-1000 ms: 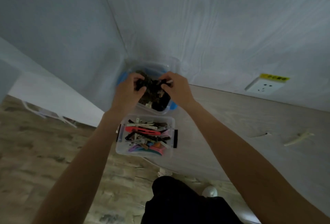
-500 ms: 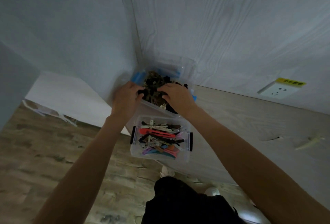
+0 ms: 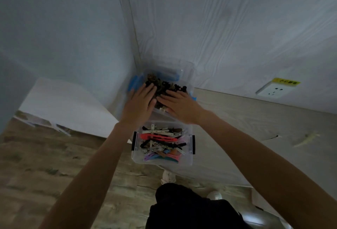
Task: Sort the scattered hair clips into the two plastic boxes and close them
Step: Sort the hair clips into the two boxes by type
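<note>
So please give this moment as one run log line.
left hand: flat on dark clips | right hand: same | far box: open | near box: open

Both arms extended — left hand, right hand flat, fingers straight.

Home room: wood-grain tabletop, wall socket, wood-look floor.

Light wood-grain tabletop, set into a wall corner. On it: clear box w/ blue latches under both hands, clear box w/ black latches just nearer than the hands. Two loose clips well right of right hand.
</note>
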Demonstrator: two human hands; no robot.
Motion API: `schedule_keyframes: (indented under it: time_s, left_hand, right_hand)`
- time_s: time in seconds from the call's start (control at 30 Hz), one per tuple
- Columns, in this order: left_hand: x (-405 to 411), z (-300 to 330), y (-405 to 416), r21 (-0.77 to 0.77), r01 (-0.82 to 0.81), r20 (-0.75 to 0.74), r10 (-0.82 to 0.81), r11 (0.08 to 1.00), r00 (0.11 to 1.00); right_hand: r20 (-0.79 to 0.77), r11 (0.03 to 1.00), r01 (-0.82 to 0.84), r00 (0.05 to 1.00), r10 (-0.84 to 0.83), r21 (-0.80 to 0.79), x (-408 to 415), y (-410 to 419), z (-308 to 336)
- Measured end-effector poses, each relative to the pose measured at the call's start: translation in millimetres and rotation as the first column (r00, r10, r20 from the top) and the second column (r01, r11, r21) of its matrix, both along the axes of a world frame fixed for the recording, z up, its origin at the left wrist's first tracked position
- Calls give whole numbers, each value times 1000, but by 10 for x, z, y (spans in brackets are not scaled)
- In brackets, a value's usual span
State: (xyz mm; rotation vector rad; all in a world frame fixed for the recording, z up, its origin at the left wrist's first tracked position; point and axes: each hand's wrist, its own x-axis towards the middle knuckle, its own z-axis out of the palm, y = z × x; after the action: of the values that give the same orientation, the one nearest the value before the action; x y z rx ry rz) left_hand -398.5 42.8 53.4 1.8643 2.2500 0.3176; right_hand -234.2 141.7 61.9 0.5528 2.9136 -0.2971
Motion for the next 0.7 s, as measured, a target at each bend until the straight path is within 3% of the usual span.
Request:
schedule_keyframes:
  time_s: [0.07,0.17,0.27,0.33,0.4,0.53,0.7]
  left_hand:
    - [11,-55,9,-86,5,-51,-9,996,999]
    - [49,-47,22,-70,-31,-56,27,997,998]
    - [232,68,44,118,-80,23,78,990,997]
    - [483,186,59,291,-54,71,35,955,997]
    - [833,310,112,349,6,148,-62,937,987]
    - [1682,378,321,288,168,373,-272,943,887]
    - [2746,34,711,38,331,429,-315,943,847]
  right_hand:
    - [-74,991,25,997,-35,-129,5,4,15]
    - [-296,931,110,929,-221,-349,83,-23,145]
    - [-402,900,173,849,-343,-401,356,-63,272]
    - [-446,889,245,794,-413,-387,669,-114,347]
    - [-490,863,338,718,-494,-376,1096,-181,367]
    - [-497,724,600,539,-680,-341,2126,-266,183]
    - [-335,487,844,402,-852,-226,3461,-41,-132]
